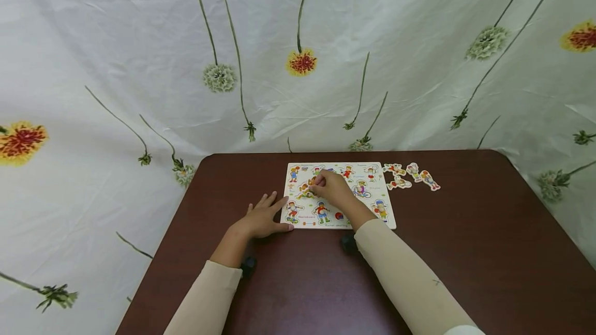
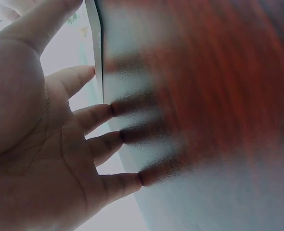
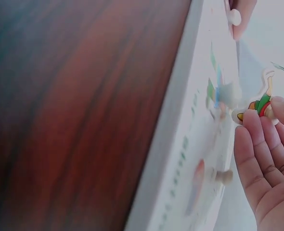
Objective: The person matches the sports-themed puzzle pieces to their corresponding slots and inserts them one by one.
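Note:
A white puzzle board (image 1: 390,223) printed with cartoon children lies on the table. My right hand (image 1: 336,191) is over its middle and pinches a flat puzzle piece (image 3: 263,104) between thumb and fingers. That piece shows green, red and yellow and is held just off the board, tilted, in the right wrist view. My left hand (image 1: 263,219) lies at the board's left edge with fingers spread. Its thumb and index finger touch the board's edge, and the other fingertips (image 2: 132,182) rest on the tabletop. Part of the board is hidden under my right hand and forearm.
Several loose puzzle pieces (image 1: 429,180) lie on the dark brown table (image 1: 470,242) just right of the board. Small knobs (image 3: 224,177) stick up from pieces set in the board. A flowered white cloth (image 1: 261,25) hangs behind the table.

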Demonstrator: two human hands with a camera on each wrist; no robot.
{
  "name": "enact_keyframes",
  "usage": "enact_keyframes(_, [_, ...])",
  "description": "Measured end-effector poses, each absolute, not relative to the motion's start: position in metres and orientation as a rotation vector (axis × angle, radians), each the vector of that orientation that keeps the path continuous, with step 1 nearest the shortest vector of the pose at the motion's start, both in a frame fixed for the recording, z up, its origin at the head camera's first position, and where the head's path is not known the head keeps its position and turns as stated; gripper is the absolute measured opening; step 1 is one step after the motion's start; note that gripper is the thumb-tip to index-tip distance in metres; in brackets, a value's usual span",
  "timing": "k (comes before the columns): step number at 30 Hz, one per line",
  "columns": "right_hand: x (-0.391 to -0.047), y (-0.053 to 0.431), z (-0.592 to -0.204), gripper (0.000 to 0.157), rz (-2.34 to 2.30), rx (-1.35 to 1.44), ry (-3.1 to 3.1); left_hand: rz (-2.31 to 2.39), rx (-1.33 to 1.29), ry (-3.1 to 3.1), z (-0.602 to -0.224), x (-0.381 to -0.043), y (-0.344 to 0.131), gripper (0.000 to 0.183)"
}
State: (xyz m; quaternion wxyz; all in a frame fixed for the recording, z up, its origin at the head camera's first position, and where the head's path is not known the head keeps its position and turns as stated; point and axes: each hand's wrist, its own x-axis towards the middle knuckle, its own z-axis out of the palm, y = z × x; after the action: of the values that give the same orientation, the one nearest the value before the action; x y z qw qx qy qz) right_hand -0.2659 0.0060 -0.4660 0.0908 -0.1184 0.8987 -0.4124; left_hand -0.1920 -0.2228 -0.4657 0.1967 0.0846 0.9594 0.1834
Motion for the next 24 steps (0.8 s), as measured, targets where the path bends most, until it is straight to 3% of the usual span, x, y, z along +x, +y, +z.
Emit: enact_keyframes(24, [-0.281, -0.024, -0.475, 0.010, -0.849, -0.476, 2.719, 0.501, 0.232, 2.706, -0.466, -0.191, -0.222, 0.089])
